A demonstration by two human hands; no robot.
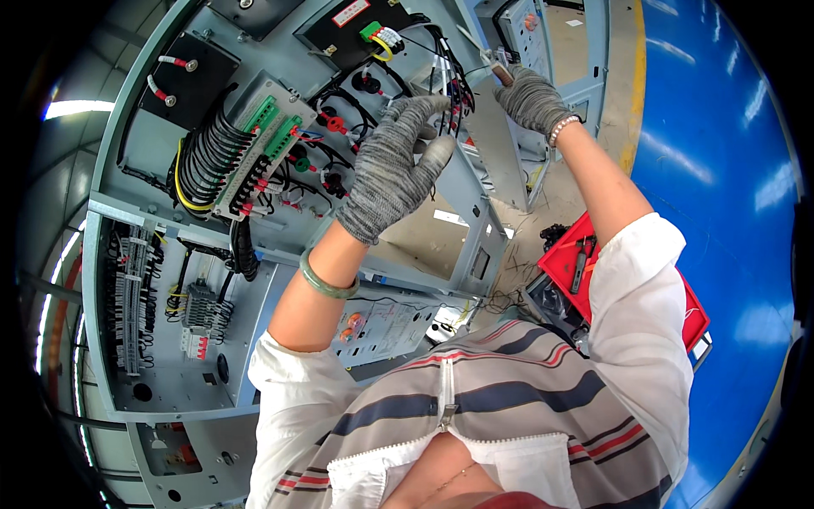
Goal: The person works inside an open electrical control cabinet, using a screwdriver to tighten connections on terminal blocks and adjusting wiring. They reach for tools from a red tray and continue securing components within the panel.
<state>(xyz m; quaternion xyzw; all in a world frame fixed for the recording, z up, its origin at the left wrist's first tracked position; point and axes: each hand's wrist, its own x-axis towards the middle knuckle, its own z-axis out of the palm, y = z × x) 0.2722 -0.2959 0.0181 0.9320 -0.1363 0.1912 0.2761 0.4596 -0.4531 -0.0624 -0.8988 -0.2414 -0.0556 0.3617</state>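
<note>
My left hand (392, 165), in a grey knit glove, reaches into the open grey cabinet (102, 182). Its fingers are apart, with the thumb stretched out to the side. Just beyond the fingertips hangs a bundle of black wires (443, 64) with white sleeves; whether the fingertips touch it is unclear. My right hand (532, 100), gloved alike, is closed farther right, beside a cabinet door. A short brown piece (503, 75) shows at its fingertips, too small to name. Near the top, a green connector (371, 31) holds several wires, one yellow.
Left of my left hand, black wires fan into a green terminal strip (275, 136). A lower compartment holds a grey terminal row (206, 310). A red bin (691, 301) with tools stands at my right, beside the blue floor (721, 229). Cabinet doors stand ajar ahead.
</note>
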